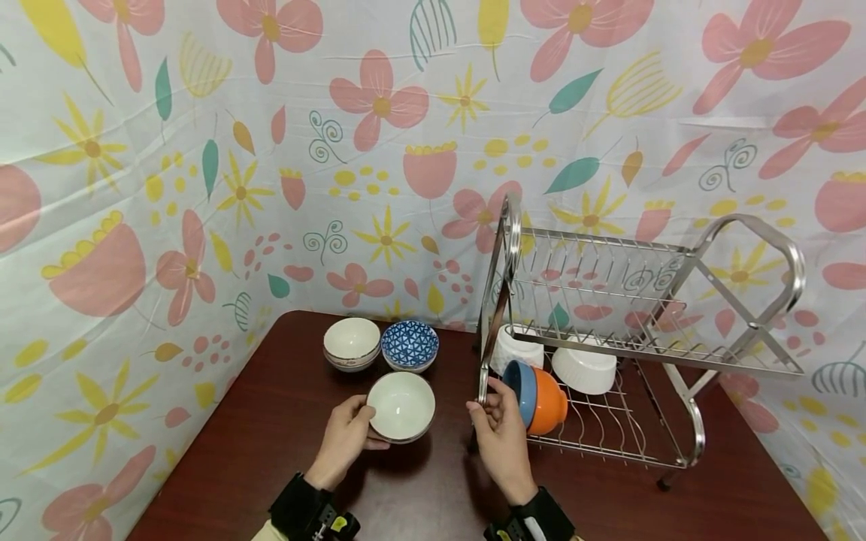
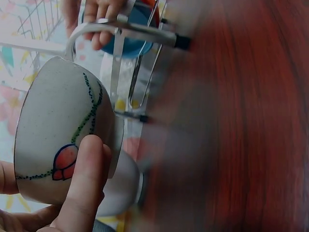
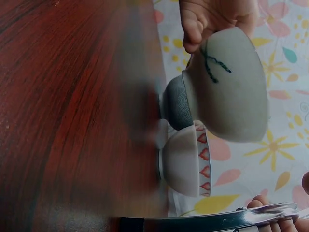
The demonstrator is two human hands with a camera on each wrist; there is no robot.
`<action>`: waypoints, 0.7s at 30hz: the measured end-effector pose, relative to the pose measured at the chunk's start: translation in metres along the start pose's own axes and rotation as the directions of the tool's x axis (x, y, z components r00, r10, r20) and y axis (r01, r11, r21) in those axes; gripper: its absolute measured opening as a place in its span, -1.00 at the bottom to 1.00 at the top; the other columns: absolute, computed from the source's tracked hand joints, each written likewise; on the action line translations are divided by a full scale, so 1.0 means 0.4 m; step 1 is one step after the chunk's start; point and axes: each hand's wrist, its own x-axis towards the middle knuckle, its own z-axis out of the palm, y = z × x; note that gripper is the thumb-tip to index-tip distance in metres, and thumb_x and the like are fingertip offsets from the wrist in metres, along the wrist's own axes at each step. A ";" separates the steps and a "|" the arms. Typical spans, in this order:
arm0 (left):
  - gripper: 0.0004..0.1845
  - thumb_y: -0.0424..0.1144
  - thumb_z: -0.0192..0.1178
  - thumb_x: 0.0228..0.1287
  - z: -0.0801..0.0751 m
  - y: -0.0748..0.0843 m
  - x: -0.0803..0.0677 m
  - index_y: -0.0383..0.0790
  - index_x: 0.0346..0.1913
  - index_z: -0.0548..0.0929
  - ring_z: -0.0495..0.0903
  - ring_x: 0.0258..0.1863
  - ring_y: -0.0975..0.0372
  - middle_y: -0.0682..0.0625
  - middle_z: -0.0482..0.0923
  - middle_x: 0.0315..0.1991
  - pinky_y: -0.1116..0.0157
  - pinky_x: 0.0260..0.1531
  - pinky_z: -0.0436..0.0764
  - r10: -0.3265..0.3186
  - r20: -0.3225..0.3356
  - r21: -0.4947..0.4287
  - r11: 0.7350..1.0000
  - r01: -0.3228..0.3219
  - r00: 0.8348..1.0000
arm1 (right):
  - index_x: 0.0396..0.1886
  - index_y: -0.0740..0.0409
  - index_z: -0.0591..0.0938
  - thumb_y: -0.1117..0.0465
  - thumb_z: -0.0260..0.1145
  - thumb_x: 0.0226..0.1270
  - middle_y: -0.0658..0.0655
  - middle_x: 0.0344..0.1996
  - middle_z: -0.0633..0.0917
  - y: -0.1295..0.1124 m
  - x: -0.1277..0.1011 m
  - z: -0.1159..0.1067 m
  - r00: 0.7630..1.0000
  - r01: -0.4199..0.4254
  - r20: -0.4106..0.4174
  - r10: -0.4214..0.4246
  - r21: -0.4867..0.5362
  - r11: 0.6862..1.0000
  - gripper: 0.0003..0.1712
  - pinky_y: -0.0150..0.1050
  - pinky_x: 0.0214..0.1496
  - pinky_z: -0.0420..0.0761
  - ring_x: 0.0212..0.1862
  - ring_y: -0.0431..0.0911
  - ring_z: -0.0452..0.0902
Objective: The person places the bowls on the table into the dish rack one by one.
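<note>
A white bowl point(image 1: 402, 406) is held above the table by my left hand point(image 1: 346, 436), thumb at its rim and fingers beneath. The left wrist view shows a painted red flower and green dotted stem on this bowl's side point(image 2: 63, 140). My right hand point(image 1: 502, 436) grips the left frame post of the metal dish rack point(image 1: 646, 349), beside a blue bowl point(image 1: 517, 385) and an orange bowl point(image 1: 548, 403) standing on edge, one against the other, in the lower tier.
Behind the held bowl stand stacked white bowls point(image 1: 352, 340) and a blue-patterned bowl point(image 1: 410, 344). Farther back in the rack's lower tier sit a white textured bowl point(image 1: 516, 350) and another white bowl point(image 1: 585, 368). A flowered cloth point(image 1: 379, 188) hangs behind the brown table point(image 1: 271, 421).
</note>
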 end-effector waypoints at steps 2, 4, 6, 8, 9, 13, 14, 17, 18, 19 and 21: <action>-0.62 -0.42 -0.16 0.39 0.010 0.002 0.000 -0.61 0.17 0.35 0.68 -0.50 0.00 -0.39 0.59 -0.18 0.08 -0.46 0.67 0.002 0.018 -0.002 1.000 -0.002 1.000 | 0.34 0.31 0.25 0.38 0.19 0.37 0.26 -0.18 0.53 0.010 0.002 0.001 1.000 0.001 -0.001 -0.001 0.004 1.000 -0.42 -0.35 -0.17 0.56 -0.17 0.00 0.53; -0.62 -0.42 -0.16 0.39 0.020 0.008 -0.003 -0.60 0.17 0.35 0.68 -0.50 0.00 -0.38 0.60 -0.17 0.08 -0.46 0.67 0.010 0.028 -0.003 1.000 -0.010 1.000 | 0.35 0.27 0.25 0.36 0.19 0.38 0.27 -0.11 0.53 0.030 0.008 0.002 1.000 -0.007 0.000 0.007 0.017 1.000 -0.42 -0.33 -0.12 0.57 -0.11 0.01 0.54; -0.60 -0.40 -0.14 0.39 0.030 0.016 -0.006 -0.57 0.19 0.35 0.69 -0.49 0.02 -0.37 0.59 -0.15 0.09 -0.46 0.68 0.013 0.032 -0.008 1.000 -0.013 0.999 | 0.36 0.23 0.23 0.33 0.18 0.40 0.28 0.01 0.49 0.053 0.012 0.004 1.000 -0.013 0.010 0.012 0.036 0.999 -0.42 -0.29 -0.02 0.57 0.00 0.04 0.53; -0.60 -0.40 -0.13 0.38 0.041 0.028 -0.012 -0.56 0.20 0.36 0.69 -0.48 0.02 -0.37 0.59 -0.14 0.10 -0.46 0.68 0.022 0.038 -0.009 1.000 -0.022 0.999 | 0.37 0.18 0.22 0.29 0.18 0.41 0.27 0.15 0.41 0.074 0.015 0.005 1.000 -0.006 0.013 0.005 0.043 0.999 -0.41 -0.23 0.10 0.53 0.15 0.06 0.47; -0.59 -0.39 -0.13 0.37 0.046 0.034 -0.015 -0.56 0.20 0.36 0.69 -0.48 0.03 -0.38 0.58 -0.12 0.10 -0.46 0.68 0.028 0.042 -0.009 1.000 -0.028 0.999 | 0.38 0.18 0.21 0.26 0.17 0.42 0.26 0.22 0.36 0.079 0.015 0.006 1.000 0.013 0.014 -0.013 0.040 0.999 -0.40 -0.20 0.16 0.49 0.21 0.06 0.42; -0.60 -0.39 -0.12 0.36 0.064 0.053 -0.025 -0.53 0.19 0.38 0.69 -0.46 0.03 -0.39 0.55 -0.07 0.10 -0.46 0.68 0.045 0.055 -0.014 0.999 -0.044 0.998 | 0.40 0.19 0.21 0.19 0.18 0.43 0.21 0.38 0.21 0.079 0.006 0.009 0.991 0.132 -0.006 -0.133 -0.012 0.991 -0.38 -0.13 0.31 0.30 0.38 0.06 0.20; -0.60 -0.39 -0.12 0.36 0.067 0.056 -0.026 -0.52 0.19 0.38 0.69 -0.45 0.03 -0.38 0.55 -0.07 0.10 -0.47 0.68 0.048 0.057 -0.015 0.999 -0.047 0.997 | 0.39 0.19 0.23 0.17 0.18 0.43 0.19 0.40 0.19 0.077 0.004 0.009 0.986 0.163 -0.010 -0.164 -0.033 0.986 -0.39 -0.10 0.33 0.27 0.40 0.06 0.16; -0.61 -0.38 -0.11 0.38 0.076 0.062 -0.031 -0.50 0.20 0.39 0.69 -0.45 0.04 -0.37 0.55 -0.07 0.11 -0.48 0.68 0.060 0.064 -0.011 0.998 -0.059 0.996 | 0.35 0.17 0.32 0.19 0.18 0.43 0.17 0.42 0.18 0.068 -0.004 0.010 0.968 0.247 -0.021 -0.250 -0.090 0.965 -0.46 0.07 0.37 0.19 0.42 0.07 0.10; -0.61 -0.37 -0.11 0.40 0.078 0.064 -0.032 -0.49 0.21 0.39 0.68 -0.44 0.05 -0.36 0.55 -0.07 0.11 -0.48 0.68 0.066 0.068 -0.010 0.998 -0.066 0.996 | 0.33 0.16 0.35 0.21 0.18 0.43 0.16 0.42 0.20 0.066 -0.006 0.010 0.961 0.271 -0.024 -0.275 -0.108 0.956 -0.49 0.12 0.35 0.19 0.42 0.07 0.10; -0.61 -0.37 -0.10 0.41 0.080 0.066 -0.034 -0.48 0.21 0.39 0.69 -0.43 0.05 -0.36 0.55 -0.06 0.11 -0.48 0.68 0.074 0.072 -0.010 0.997 -0.074 0.995 | 0.30 0.14 0.39 0.23 0.18 0.42 0.16 0.41 0.22 0.065 -0.009 0.010 0.954 0.293 -0.027 -0.298 -0.128 0.948 -0.52 0.14 0.33 0.20 0.41 0.06 0.11; -0.61 -0.36 -0.10 0.43 0.083 0.070 -0.038 -0.46 0.23 0.39 0.69 -0.40 0.05 -0.36 0.55 -0.05 0.11 -0.46 0.68 0.092 0.081 -0.004 0.996 -0.092 0.992 | 0.24 0.13 0.46 0.29 0.20 0.38 0.18 0.35 0.30 0.062 -0.012 0.011 0.938 0.334 -0.040 -0.344 -0.166 0.928 -0.56 0.07 0.28 0.24 0.37 0.05 0.17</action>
